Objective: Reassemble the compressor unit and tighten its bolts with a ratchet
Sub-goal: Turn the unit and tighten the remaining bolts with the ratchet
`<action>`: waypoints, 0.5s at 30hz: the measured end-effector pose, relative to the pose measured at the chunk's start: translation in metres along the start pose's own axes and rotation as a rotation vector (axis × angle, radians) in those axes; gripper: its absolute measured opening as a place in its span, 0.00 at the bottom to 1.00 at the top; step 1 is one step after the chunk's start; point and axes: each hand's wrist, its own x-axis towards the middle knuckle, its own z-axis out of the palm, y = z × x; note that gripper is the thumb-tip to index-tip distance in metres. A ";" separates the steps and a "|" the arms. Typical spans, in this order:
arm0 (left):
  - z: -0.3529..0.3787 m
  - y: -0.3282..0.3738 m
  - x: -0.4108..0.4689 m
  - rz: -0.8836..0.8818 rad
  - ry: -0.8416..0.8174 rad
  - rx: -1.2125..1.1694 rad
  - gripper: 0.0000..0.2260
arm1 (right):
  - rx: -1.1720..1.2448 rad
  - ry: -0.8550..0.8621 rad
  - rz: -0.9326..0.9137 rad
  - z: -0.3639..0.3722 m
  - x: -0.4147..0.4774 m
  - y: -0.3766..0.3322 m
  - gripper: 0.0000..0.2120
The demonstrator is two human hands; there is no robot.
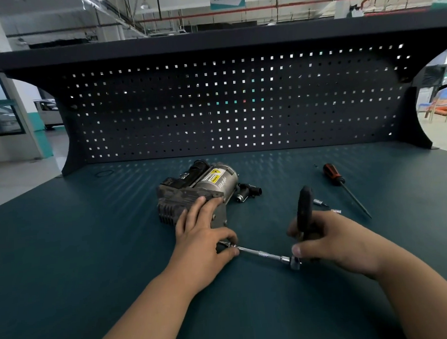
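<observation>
Steadying the grey ribbed metal compressor unit (193, 196), which lies on its side mid-way across the teal bench top (93, 252), our left hand (202, 237) spreads its fingers over the housing. Its thumb and forefinger pinch the far tip of the slim chrome extension bar (262, 254) just below the unit. The bolt itself is hidden under them.

Our right hand (333, 239) is wrapped round the black-handled ratchet (304, 212), with the handle standing upright.

We judge the main risk to be the long bar tilting as we swing. The socket could then ride off the bolt head and round it, or nip our pinching fingers. With only a hand holding it, the unit may skid. The small loose silver sockets (319, 202) near our right hand could get knocked away.
</observation>
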 end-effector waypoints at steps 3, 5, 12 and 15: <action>-0.001 0.001 0.000 -0.002 -0.008 0.002 0.06 | -0.029 -0.053 0.004 -0.002 -0.003 -0.002 0.16; -0.001 0.002 0.000 -0.007 -0.008 0.010 0.06 | -0.021 -0.089 -0.001 -0.001 -0.003 -0.003 0.17; 0.000 0.003 0.000 -0.009 -0.024 0.048 0.08 | 0.030 0.107 0.123 0.001 0.008 0.008 0.08; 0.000 0.004 0.000 -0.008 -0.035 0.063 0.09 | -0.235 0.160 0.266 0.001 0.014 0.015 0.15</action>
